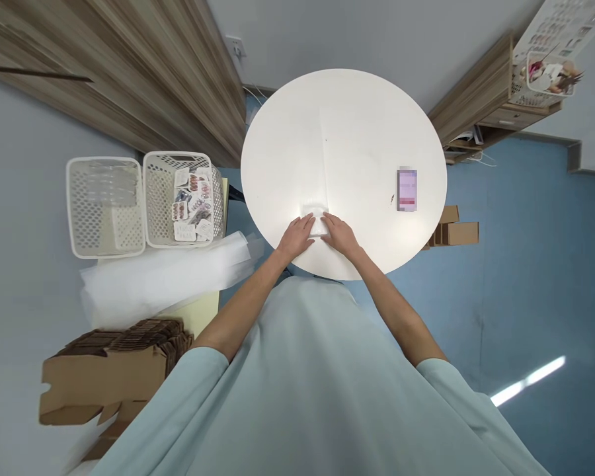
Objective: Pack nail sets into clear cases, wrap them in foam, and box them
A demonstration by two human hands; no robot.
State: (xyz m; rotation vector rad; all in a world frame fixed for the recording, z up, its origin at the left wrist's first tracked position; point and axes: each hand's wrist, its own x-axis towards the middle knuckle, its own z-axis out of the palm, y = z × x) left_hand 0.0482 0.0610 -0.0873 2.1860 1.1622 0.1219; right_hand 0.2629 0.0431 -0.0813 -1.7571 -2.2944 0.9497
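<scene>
On the near part of a round white table (367, 119), a small white wrapped packet (318, 227) lies between my hands. My left hand (296, 237) grips its left side, with the fingertips on top and the thumb at the near edge. From the right, my right hand (340, 234) holds it the same way. A faint straight edge runs from the packet toward the far side, perhaps that of a thin white sheet lying flat. What the wrapping contains is hidden.
A pixelated pink-purple item (407, 190) lies at the table's right, beside a tiny dark object (392, 199). Left are two white baskets (106, 251), white wrapping sheets (163, 277) and stacked flattened cardboard boxes (104, 377). Small cardboard boxes (463, 233) sit beyond the table's right edge.
</scene>
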